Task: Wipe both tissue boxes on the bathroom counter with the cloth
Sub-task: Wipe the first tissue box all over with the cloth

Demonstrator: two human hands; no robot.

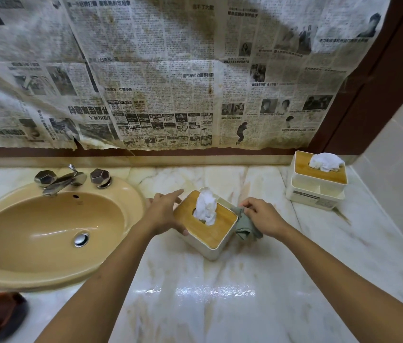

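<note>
Left hand [163, 214] cups the near tissue box [220, 230] at its left corner, thumb and fingers holding it, likely to steady it while my right hand [262, 216] clutches the grey-green cloth [243, 227] against its right side. The second tissue box [316, 186] waits well apart by the back right wall. Glossy veined marble counter [220, 305], tan sink [46, 231] at left, old newspaper [146, 82] covering the wall above.

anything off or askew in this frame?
Newspaper sheets hang behind the counter, stained brown, lower edge torn above the sink. Near tissue box sits skewed, held by the left hand; far tissue box sits square in the corner.
</note>
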